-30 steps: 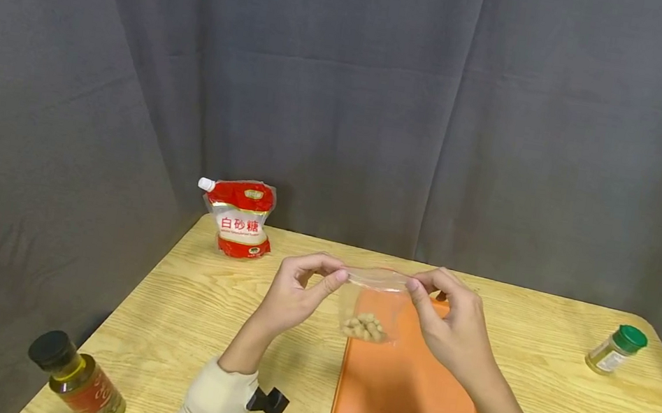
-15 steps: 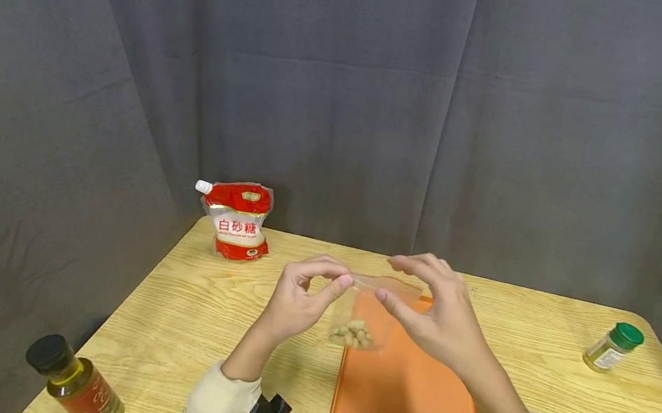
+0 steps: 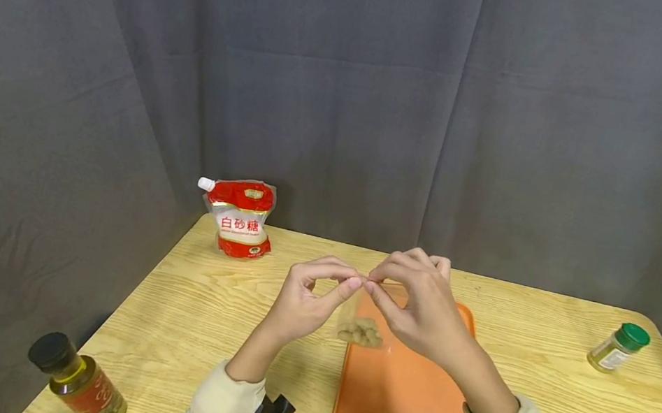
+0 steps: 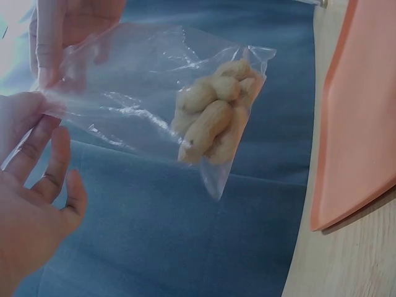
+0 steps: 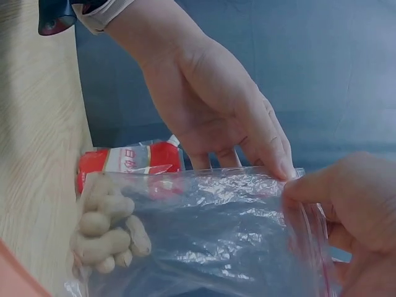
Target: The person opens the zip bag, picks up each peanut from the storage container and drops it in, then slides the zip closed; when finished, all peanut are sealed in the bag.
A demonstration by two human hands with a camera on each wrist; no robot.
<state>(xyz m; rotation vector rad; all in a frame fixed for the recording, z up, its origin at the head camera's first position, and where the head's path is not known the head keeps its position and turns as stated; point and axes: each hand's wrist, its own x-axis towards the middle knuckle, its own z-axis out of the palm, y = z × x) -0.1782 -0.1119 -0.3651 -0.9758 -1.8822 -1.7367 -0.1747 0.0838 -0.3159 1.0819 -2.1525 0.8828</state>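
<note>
A clear zip bag (image 5: pixel 216 223) hangs from both hands, with several peanuts in their shells (image 4: pixel 210 114) gathered at its bottom. My left hand (image 3: pixel 306 302) pinches the bag's top edge at one corner between thumb and forefinger. Right beside it, the thumb and fingers of my right hand (image 3: pixel 421 311) pinch the same edge, and the fingertips of the two hands almost meet. In the right wrist view a red line runs along the bag's mouth. Below the bag lies an orange tray (image 3: pixel 385 412) on the table.
A red and white sugar pouch (image 3: pixel 242 219) stands at the table's back left. A dark-capped bottle (image 3: pixel 89 391) is at the front left, and a green-lidded spice jar (image 3: pixel 617 348) at the right. Grey curtains (image 3: pixel 334 94) hang behind the wooden table (image 3: pixel 193 328).
My right hand has loosened from the bag's right corner, moved left along the top edge, and pinches it beside the left hand. The left hand has kept its pinch.
</note>
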